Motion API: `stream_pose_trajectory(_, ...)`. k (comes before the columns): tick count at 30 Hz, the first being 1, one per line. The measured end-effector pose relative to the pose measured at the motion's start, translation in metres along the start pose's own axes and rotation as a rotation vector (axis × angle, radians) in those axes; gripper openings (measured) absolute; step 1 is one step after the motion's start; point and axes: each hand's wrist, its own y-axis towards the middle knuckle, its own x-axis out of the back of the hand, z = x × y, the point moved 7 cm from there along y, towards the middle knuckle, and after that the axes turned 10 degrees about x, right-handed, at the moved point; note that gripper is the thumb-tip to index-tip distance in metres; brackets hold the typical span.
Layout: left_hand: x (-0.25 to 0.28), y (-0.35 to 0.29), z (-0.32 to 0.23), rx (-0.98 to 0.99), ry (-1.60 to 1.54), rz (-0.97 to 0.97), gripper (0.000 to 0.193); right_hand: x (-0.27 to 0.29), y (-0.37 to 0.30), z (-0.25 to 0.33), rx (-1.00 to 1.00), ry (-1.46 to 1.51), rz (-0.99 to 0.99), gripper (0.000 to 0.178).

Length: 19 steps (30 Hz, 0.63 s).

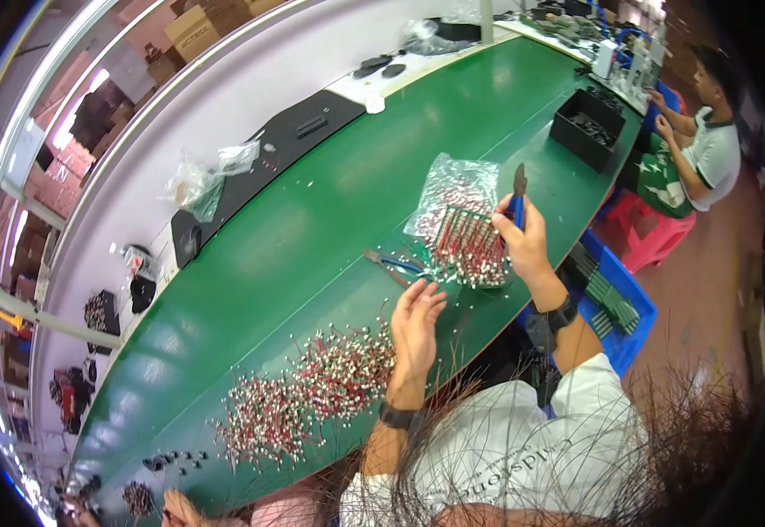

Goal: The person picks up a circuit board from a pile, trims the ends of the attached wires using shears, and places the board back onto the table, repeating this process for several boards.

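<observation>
My right hand [527,241] grips blue-handled cutting pliers [520,183], jaws pointing up. Its thumb touches the edge of a green circuit board panel [463,230] carrying rows of red wires with pale tips. The panel stands tilted at the front of a clear plastic bag [454,180] of similar wired parts. Just left of it, my left hand [416,329] is raised above the table, fingers loosely bent and apart, with nothing visible in them. A second pair of pliers [397,262] lies on the green table beyond that hand.
A large heap of red wires with white ends [303,395] spreads to the left. Another person's hand [180,508] rests at the lower left edge. A black bin [587,130] stands farther right, near a seated co-worker [707,145]. A blue crate [633,294] holds green strips beside me.
</observation>
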Motion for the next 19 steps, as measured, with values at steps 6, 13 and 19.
stream_pose_trajectory(6, -0.019, 0.056, 0.002, 0.061, -0.044, 0.118, 0.028, -0.024, -0.002, -0.047, -0.020, -0.008, -0.015, 0.009)
stream_pose_trajectory(13, -0.074, 0.071, 0.000, 0.015, -0.218, 0.368, 0.026, 0.064, 0.024, -0.152, -0.127, 0.152, 0.194, 0.023)
stream_pose_trajectory(19, -0.037, 0.074, -0.019, -0.161, -0.331, 0.299, 0.048, 0.047, -0.023, -0.097, 0.040, -0.106, 0.117, 0.027)
